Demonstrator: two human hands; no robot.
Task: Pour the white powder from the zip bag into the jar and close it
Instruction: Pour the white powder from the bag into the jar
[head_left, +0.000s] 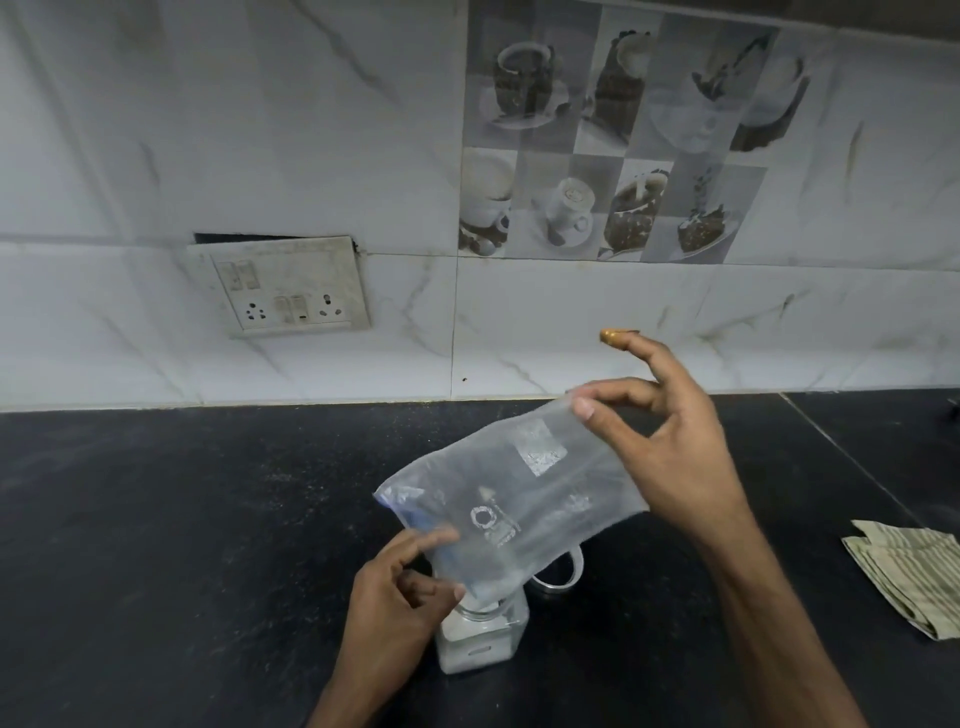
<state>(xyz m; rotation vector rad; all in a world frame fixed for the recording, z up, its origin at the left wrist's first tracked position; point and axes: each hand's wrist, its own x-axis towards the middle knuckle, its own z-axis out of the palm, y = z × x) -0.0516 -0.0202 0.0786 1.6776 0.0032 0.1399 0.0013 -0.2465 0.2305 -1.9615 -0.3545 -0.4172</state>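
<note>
Dark counter (156, 519); jar (483, 642) mouth behind bag (509, 499)

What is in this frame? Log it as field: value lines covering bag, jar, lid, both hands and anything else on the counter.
zip bag: clear, tilted, mouth down at the jar opening
jar: open, white powder inside, on the black counter
lid: on the counter behind the jar
left hand: pinching the bag's lower edge
right hand: pinching the bag's raised end
folded cloth: far right

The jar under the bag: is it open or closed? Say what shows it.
Open. The jar has no lid; the zip bag mouth tips into its neck, and the lid lies behind on the counter.
</note>
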